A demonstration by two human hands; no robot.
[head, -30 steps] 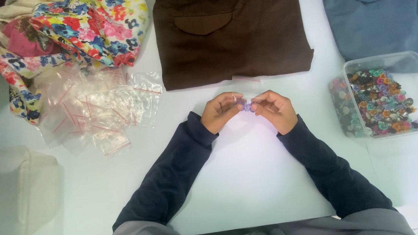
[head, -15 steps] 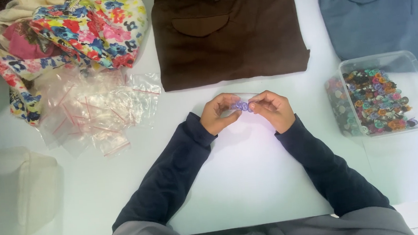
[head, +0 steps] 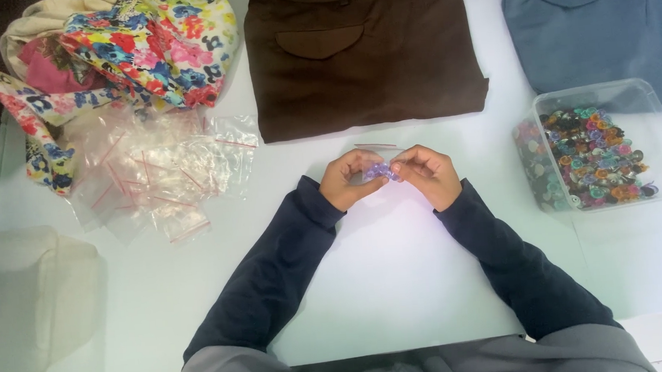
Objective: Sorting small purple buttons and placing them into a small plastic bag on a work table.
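While both hands, left hand (head: 350, 179) and right hand (head: 426, 174), pinch the small clear zip bag of purple beads (head: 378, 171) above the white counter (head: 398, 281), holding its mouth level should prevent spills.

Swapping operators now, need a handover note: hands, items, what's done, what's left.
Left hand and right hand: together above the table, both pinching a small clear bag with purple bits inside.
Empty bags: heap to the left.
Tub of coloured buttons: right.
Brown trousers and blue trousers: folded at the far edge.
Done: no filled bags seen set aside.
Left: the bag in hand; whether it is sealed, I cannot tell.
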